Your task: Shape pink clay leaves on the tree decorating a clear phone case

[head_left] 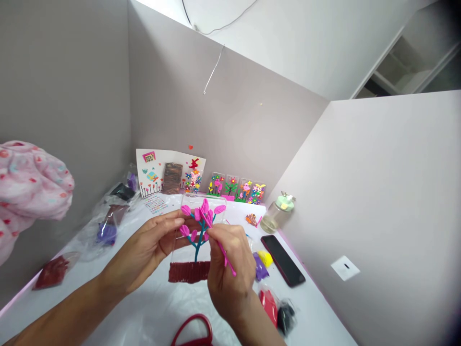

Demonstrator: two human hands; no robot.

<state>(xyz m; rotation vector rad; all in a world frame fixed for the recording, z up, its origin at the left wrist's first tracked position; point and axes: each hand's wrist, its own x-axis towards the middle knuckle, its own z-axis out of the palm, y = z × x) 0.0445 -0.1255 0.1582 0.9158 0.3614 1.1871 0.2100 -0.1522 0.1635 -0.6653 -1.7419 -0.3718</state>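
Note:
My left hand grips a clear phone case by its left side, holding it up above the table. On the case is a clay plant with a teal stem, pink leaves and a ridged brown base. My right hand is closed round a thin pink modelling tool with a small ball at its lower end. The tool's upper end lies against the leaves near the top of the stem. My right fingers hide part of the case's right side.
Red-handled scissors lie at the front. To the right are a black phone, a lidded glass jar and clay packets. Decorated cases and a drawn-on card lean at the back. Plastic bags lie left.

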